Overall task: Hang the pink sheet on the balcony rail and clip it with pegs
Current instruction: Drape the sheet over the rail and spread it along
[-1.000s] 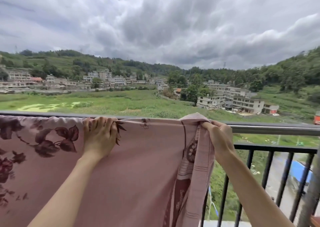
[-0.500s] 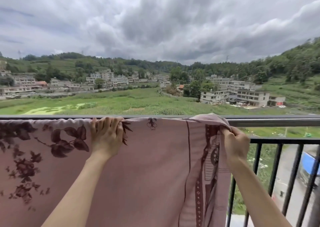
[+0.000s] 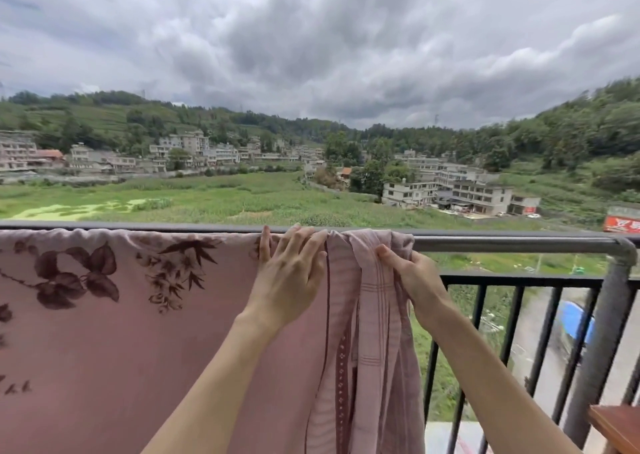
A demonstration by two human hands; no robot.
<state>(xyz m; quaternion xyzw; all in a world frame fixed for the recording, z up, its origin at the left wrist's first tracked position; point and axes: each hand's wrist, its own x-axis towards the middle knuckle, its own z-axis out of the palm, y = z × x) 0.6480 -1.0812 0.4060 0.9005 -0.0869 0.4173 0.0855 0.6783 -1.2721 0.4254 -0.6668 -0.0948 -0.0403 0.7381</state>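
The pink sheet with dark maroon leaf prints hangs over the balcony rail from the left edge of view to the middle. My left hand lies flat on it just below the rail, fingers spread and reaching the top fold. My right hand pinches the sheet's bunched, striped right edge, which hangs in folds. No pegs are in view.
Black vertical bars run below the bare rail on the right, ending at a thick grey post. A wooden corner shows at the bottom right. Fields, houses and hills lie far below.
My left hand has slid right along the rail, close to my right hand. The sheet's right edge, spread wider half a second ago, is now gathered into narrow folds.
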